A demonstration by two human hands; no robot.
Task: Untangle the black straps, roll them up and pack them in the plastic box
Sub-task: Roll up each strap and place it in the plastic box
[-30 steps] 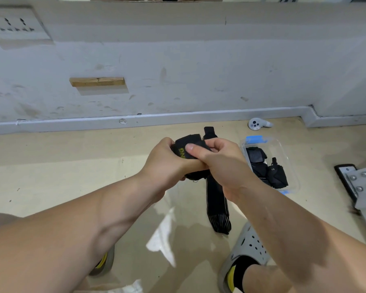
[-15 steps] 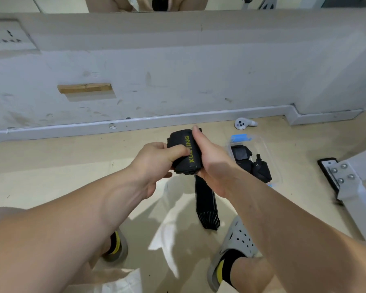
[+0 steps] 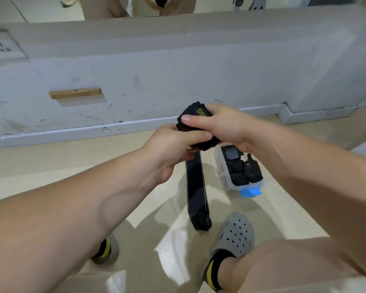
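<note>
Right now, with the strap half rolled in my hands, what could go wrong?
The loose tail hanging from the roll could make it unwind if either the left hand or right hand slackens. The plastic box already holds black items, so the roll might fit tightly.

Bright, even indoor light. Glare patches on glossy floor [image 3: 173,250], soft shadows near the feet. Wide-angle bowing at edges; forearms slightly soft.
</note>
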